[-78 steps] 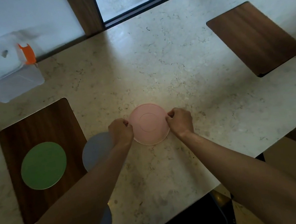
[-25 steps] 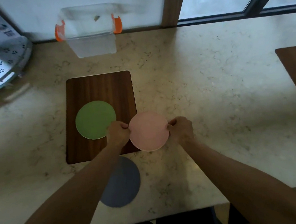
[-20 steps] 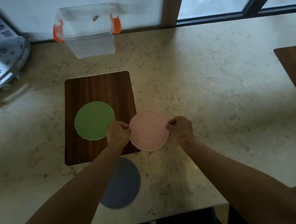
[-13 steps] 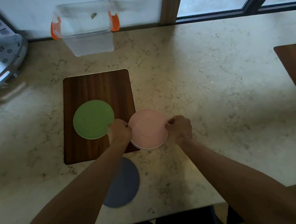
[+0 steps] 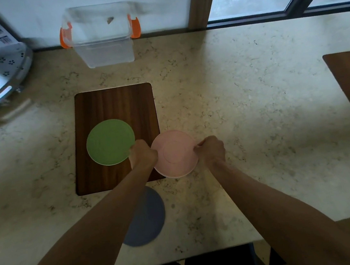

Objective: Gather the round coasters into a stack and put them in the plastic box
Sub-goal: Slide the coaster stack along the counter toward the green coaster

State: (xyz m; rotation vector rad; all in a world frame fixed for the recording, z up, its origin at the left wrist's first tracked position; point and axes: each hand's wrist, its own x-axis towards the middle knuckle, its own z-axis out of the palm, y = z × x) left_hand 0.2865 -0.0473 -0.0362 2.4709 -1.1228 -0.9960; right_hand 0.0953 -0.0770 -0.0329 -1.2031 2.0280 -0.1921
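My coasters are pink (image 5: 175, 153), green (image 5: 110, 142) and slate-blue (image 5: 148, 218); the mat (image 5: 113, 104) is dark woodgrain, the counter (image 5: 242, 104) speckled beige.

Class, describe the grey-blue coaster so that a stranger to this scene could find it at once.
Start at the dark wooden board on the marble counter. Just past its near edge, straight on the stone, lies the grey-blue coaster, partly under the left forearm. Unlike the green coaster and pink coaster, no hand touches it.

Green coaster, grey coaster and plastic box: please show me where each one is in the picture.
green coaster (image 5: 110, 142), head view, middle of its top face
grey coaster (image 5: 150, 218), head view, visible part right of the left forearm
plastic box (image 5: 106, 51), head view, clear front wall
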